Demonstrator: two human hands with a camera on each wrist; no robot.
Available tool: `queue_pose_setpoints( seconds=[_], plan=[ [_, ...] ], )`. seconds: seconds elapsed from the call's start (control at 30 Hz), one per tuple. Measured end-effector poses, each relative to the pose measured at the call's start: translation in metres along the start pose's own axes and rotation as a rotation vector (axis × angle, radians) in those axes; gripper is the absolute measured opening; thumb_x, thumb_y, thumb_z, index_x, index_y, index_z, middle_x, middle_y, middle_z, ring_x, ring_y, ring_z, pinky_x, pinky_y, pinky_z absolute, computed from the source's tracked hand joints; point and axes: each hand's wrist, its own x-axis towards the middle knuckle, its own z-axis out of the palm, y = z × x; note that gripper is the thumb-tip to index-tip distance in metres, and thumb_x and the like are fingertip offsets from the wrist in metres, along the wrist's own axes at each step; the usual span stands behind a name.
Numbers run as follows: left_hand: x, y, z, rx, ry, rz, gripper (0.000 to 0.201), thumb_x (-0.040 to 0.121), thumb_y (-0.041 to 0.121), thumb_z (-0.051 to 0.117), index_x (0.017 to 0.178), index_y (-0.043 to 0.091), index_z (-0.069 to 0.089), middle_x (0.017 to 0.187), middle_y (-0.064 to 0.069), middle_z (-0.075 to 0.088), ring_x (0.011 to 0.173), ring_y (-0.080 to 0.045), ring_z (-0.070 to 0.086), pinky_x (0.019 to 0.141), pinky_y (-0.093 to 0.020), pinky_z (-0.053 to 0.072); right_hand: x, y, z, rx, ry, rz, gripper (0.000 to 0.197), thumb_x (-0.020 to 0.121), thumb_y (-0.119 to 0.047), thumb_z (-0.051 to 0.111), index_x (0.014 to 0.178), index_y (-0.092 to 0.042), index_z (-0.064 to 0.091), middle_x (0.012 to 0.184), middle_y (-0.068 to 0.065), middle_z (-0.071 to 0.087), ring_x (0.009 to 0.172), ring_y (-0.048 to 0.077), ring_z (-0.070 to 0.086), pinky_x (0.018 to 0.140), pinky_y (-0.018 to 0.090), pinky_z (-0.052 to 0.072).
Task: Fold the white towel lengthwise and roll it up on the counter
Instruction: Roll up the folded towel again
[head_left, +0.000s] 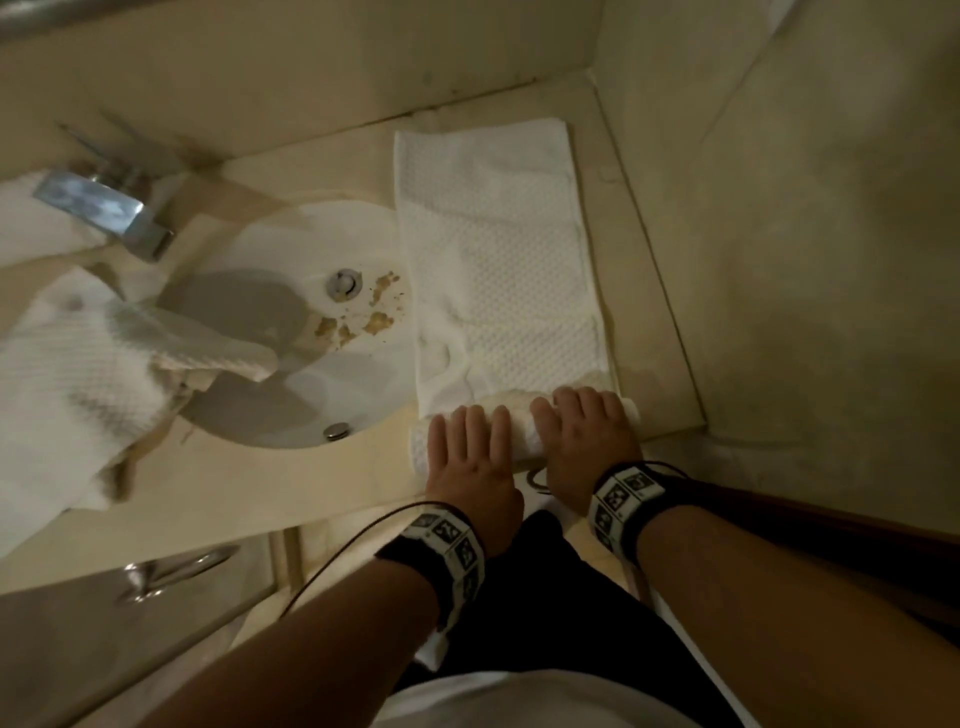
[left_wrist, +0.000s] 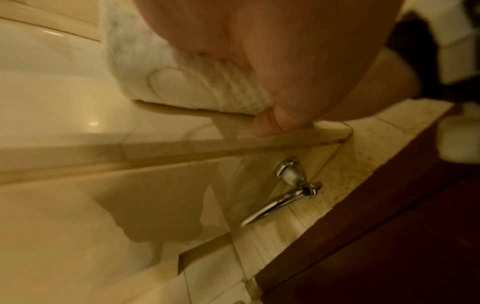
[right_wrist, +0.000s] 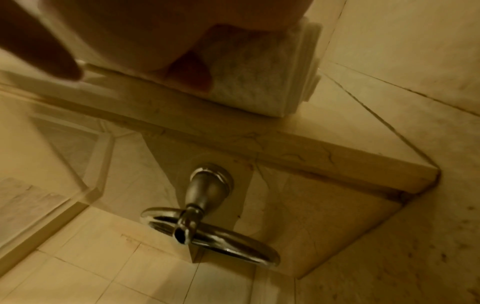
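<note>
Towel (head_left: 498, 270) half-rolled — beige counter (head_left: 311, 483), sink (head_left: 291, 332) beside.

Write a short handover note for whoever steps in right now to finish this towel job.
Left hand: flat, fingers straight, pressing on the roll.
Right hand: the same, beside it.
Towel: folded into a long strip on the counter right of the sink; only the near end is rolled.
Done: the fold, first turns.
Left: roll the rest away from you, toward the wall.

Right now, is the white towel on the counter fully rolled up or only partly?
Partly rolled. Only the near end of the white waffle-textured towel is coiled, under both hands; the rest lies flat.
</note>
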Motion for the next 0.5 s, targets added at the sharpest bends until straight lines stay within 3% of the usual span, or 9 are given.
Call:
queue_pose_setpoints(
  seconds=[0.07, 0.17, 0.27, 0.33, 0.4, 0.5],
  plan=[
    [-0.003, 0.002, 0.005, 0.012, 0.003, 0.009, 0.101, 0.073, 0.045, 0.044, 0.158, 0.002, 0.009, 0.157, -0.028, 0.025, 0.145, -0.04, 0.013, 0.119, -0.058, -0.005, 0.005, -0.003, -0.007, -0.013, -0.059, 0.029, 0.062, 0.067, -0.034, 0.063, 0.125, -0.016, 0.053, 0.111, 0.011, 0.057, 0.095, 0.032, 0.051, 0.084, 0.045, 0.039],
    [0.01, 0.0, -0.005, 0.027, -0.129, -0.042, 0.104, 0.08, 0.047, 0.053, 0.159, 0.009, -0.004, 0.161, -0.017, 0.005, 0.149, -0.039, 0.001, 0.122, -0.055, -0.01, 0.015, -0.001, -0.017, -0.007, -0.117, 0.054, 0.062, 0.068, -0.038, 0.061, 0.126, -0.021, 0.047, 0.115, 0.005, 0.053, 0.102, 0.028, 0.049, 0.089, 0.043, 0.036],
    [0.026, -0.003, -0.017, 0.015, -0.094, -0.06, 0.097, 0.073, 0.043, 0.058, 0.154, 0.012, 0.012, 0.154, -0.013, 0.019, 0.14, -0.036, 0.02, 0.122, -0.051, 0.008, 0.025, 0.006, -0.024, 0.029, -0.065, 0.029, 0.054, 0.063, -0.033, 0.053, 0.115, -0.022, 0.048, 0.112, 0.003, 0.049, 0.101, 0.026, 0.046, 0.088, 0.04, 0.034],
    [0.034, -0.006, -0.026, 0.013, -0.085, -0.034, 0.09, 0.067, 0.042, 0.062, 0.146, 0.015, 0.025, 0.145, -0.01, 0.031, 0.129, -0.033, 0.032, 0.115, -0.047, 0.021, 0.027, 0.008, -0.024, 0.047, -0.014, 0.041, 0.056, 0.06, -0.033, 0.046, 0.115, -0.022, 0.05, 0.111, 0.003, 0.048, 0.1, 0.027, 0.046, 0.088, 0.04, 0.032],
    [0.041, -0.008, -0.032, 0.012, -0.084, -0.029, 0.081, 0.064, 0.041, 0.063, 0.135, 0.018, 0.033, 0.136, -0.01, 0.034, 0.121, -0.032, 0.034, 0.106, -0.046, 0.028, 0.017, 0.006, -0.015, 0.057, 0.015, 0.029, 0.067, 0.062, -0.036, 0.049, 0.127, -0.019, 0.048, 0.117, 0.007, 0.049, 0.102, 0.031, 0.048, 0.092, 0.042, 0.032],
    [0.049, -0.008, -0.036, -0.01, -0.062, -0.041, 0.071, 0.066, 0.043, 0.06, 0.13, 0.023, 0.035, 0.131, -0.008, 0.034, 0.116, -0.031, 0.033, 0.101, -0.046, 0.028, -0.005, 0.002, 0.005, 0.056, 0.071, -0.026, 0.088, 0.063, -0.038, 0.063, 0.146, -0.016, 0.043, 0.138, 0.015, 0.048, 0.121, 0.038, 0.046, 0.111, 0.05, 0.029]
  ],
)
